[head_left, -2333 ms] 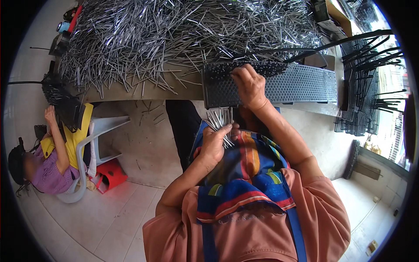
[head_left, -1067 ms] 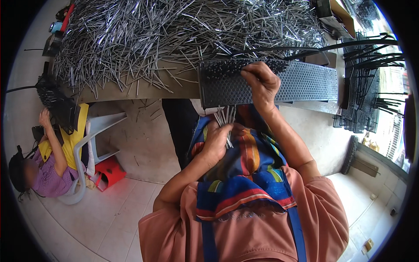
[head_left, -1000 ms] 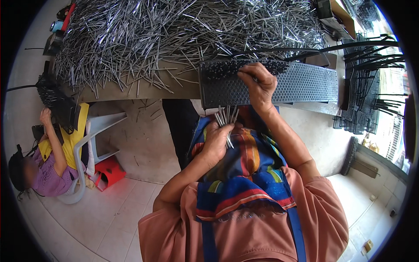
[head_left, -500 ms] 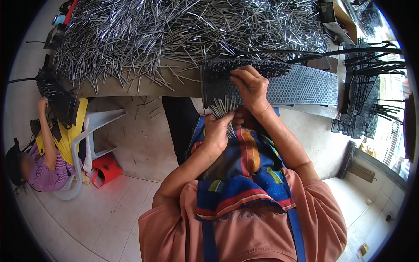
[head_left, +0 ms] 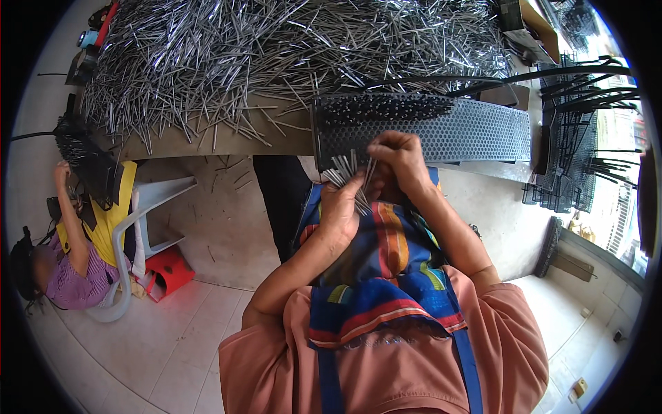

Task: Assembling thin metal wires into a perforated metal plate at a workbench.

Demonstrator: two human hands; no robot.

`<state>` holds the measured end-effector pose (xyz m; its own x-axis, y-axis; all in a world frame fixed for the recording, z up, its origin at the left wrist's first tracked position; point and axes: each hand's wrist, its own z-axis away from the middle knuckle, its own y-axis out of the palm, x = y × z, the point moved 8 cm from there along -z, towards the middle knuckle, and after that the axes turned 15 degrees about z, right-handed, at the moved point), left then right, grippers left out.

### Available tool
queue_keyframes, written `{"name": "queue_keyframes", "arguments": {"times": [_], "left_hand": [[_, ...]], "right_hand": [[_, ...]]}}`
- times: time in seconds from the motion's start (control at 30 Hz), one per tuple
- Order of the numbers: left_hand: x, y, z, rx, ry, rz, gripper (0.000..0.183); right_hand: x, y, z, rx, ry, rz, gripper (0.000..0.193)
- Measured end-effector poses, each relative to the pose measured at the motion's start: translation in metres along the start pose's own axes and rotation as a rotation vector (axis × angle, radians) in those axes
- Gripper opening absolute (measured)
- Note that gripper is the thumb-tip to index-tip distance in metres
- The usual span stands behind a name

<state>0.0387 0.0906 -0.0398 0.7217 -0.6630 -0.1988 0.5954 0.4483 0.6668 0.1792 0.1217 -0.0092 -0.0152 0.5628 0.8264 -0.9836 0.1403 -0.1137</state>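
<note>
My left hand point(head_left: 340, 205) is closed round a bundle of thin grey metal rods point(head_left: 340, 170), their ends fanned out above the thumb. Just right of the bundle, my right hand point(head_left: 401, 157) pinches a single thin rod point(head_left: 369, 171) between thumb and fingers. Beyond both hands lies a dark perforated panel point(head_left: 476, 134) with rows of small round holes. Along the far left part of that panel, many dark rods point(head_left: 386, 107) stand in the holes, packed close together. The tips of my right fingers are partly blurred.
A large heap of loose metal rods point(head_left: 276, 48) covers the table point(head_left: 262, 143) behind the panel. Black perforated racks point(head_left: 569, 152) with long rods stand at right, near an open cardboard box point(head_left: 531, 31). At left, a co-worker point(head_left: 76, 269) sits on a grey plastic chair point(head_left: 123, 255) beside a red container point(head_left: 169, 274).
My right hand has drawn back from the standing rods on the panel toward the bundle and now has a rod in its fingers. My left hand has hardly moved.
</note>
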Motion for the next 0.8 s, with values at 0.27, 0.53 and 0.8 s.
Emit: {"name": "queue_keyframes", "arguments": {"times": [0.27, 0.53, 0.8], "left_hand": [[0.008, -0.013, 0.005, -0.006, -0.090, -0.170, 0.016], [0.007, -0.006, -0.001, 0.016, -0.055, -0.203, 0.016], [0.009, -0.001, -0.004, 0.035, -0.051, -0.223, 0.016]], "right_hand": [[0.066, -0.043, 0.006, -0.560, -0.747, 0.264, 0.005], [0.063, -0.040, 0.003, -0.527, -0.763, 0.325, 0.012], [0.063, -0.012, 0.003, -0.542, -0.813, 0.658, 0.013]]}}
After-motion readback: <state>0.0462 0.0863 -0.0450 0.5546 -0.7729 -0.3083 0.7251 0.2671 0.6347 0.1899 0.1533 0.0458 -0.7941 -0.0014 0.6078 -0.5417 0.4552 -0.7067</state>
